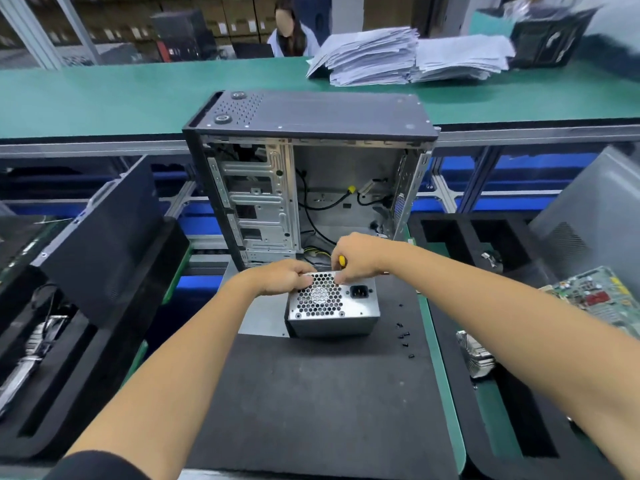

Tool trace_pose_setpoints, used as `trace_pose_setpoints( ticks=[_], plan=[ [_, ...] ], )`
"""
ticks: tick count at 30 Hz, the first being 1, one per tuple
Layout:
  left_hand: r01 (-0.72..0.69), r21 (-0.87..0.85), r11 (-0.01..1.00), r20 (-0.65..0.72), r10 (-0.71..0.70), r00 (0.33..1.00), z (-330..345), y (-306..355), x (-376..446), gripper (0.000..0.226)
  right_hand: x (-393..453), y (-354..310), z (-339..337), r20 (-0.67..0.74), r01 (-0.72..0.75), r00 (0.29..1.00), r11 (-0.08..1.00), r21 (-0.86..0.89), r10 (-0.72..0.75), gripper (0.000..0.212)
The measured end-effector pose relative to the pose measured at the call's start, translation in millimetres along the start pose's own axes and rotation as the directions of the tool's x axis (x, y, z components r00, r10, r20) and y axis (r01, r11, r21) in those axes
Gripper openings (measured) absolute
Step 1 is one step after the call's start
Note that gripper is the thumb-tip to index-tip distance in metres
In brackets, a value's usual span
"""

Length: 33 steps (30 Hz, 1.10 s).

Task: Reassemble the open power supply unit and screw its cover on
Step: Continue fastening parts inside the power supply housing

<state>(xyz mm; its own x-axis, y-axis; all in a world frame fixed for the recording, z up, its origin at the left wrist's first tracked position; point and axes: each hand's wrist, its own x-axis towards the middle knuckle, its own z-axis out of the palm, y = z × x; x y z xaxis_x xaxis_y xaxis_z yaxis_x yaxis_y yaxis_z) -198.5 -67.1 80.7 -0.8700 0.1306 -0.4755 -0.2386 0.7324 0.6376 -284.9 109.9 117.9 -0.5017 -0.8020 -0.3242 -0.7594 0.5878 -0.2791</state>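
Observation:
The silver power supply unit stands on the black mat, its honeycomb fan grille and black power socket facing me. My left hand grips its top left edge, fingers curled over the grille. My right hand holds a yellow-handled screwdriver at the unit's top edge; the tip is hidden behind my fingers. Several small black screws lie on the mat to the right of the unit.
An open computer case stands upright right behind the unit, cables inside. A black side panel leans at the left. A circuit board and a heatsink lie at the right. Paper stacks and a seated person are across the green bench.

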Motion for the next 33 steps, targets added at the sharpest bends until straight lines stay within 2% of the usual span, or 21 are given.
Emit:
trace_pose_setpoints(
  ticks=[2, 4, 6, 9, 12, 15, 19, 23, 26, 29, 33],
  plan=[
    [0.021, 0.027, 0.999, -0.007, -0.021, 1.0, 0.3, 7.6, 6.1, 0.012, 1.6, 11.8, -2.4, -0.122, -0.067, 0.99, 0.998, 0.009, 0.067, 0.022],
    [0.007, 0.05, 0.999, -0.026, -0.006, 1.0, 1.1, 16.2, 10.2, 0.019, 0.9, 30.5, -5.3, -0.206, -0.187, 0.959, 0.981, 0.047, 0.193, 0.022],
    [-0.007, 0.052, 0.999, -0.018, 0.008, 1.0, 2.7, 23.1, 14.8, 0.027, -5.9, 53.3, -4.2, -0.167, -0.308, 0.937, 0.951, 0.026, 0.308, 0.021],
    [-0.021, 0.115, 0.993, -0.021, 0.023, 1.0, 9.5, 32.4, 22.1, 0.033, -20.3, 80.6, 6.3, 0.026, -0.398, 0.917, 0.917, -0.028, 0.398, 0.024],
    [-0.001, 0.212, 0.977, -0.075, 0.017, 0.997, 18.9, 37.8, 28.3, 0.044, -29.6, 93.5, 27.7, 0.259, -0.401, 0.887, 0.916, 0.018, 0.383, 0.015],
    [0.002, 0.377, 0.926, -0.133, 0.053, 0.99, 27.4, 35.0, 33.4, 0.045, -27.9, 95.3, 53.6, 0.336, -0.394, 0.861, 0.918, -0.031, 0.381, 0.008],
    [0.014, 0.48, 0.877, -0.281, 0.138, 0.95, 34.4, 23.5, 39.0, 0.055, -17.6, 92.8, 78.6, 0.351, -0.41, 0.847, 0.911, -0.048, 0.4, 0.013],
    [0.017, 0.549, 0.836, -0.305, 0.181, 0.935, 36.1, 17.9, 45.5, 0.042, -11.6, 88.4, 90.5, 0.337, -0.391, 0.85, 0.913, -0.114, 0.406, 0.018],
    [0.039, 0.466, 0.884, -0.355, 0.146, 0.923, 36.4, 17.2, 51.5, 0.028, -9.2, 88.6, 95.8, 0.304, -0.363, 0.866, 0.917, -0.164, 0.397, 0.013],
    [0.058, 0.42, 0.906, -0.385, 0.12, 0.915, 36.9, 17.1, 52.9, 0.034, -8.4, 89.8, 100.5, 0.269, -0.34, 0.885, 0.922, -0.185, 0.38, 0.023],
    [0.088, 0.383, 0.919, -0.413, 0.085, 0.907, 37.5, 18.0, 53.9, 0.036, -7.5, 90.9, 108.8, 0.241, -0.31, 0.904, 0.93, -0.199, 0.353, 0.023]
  ],
)
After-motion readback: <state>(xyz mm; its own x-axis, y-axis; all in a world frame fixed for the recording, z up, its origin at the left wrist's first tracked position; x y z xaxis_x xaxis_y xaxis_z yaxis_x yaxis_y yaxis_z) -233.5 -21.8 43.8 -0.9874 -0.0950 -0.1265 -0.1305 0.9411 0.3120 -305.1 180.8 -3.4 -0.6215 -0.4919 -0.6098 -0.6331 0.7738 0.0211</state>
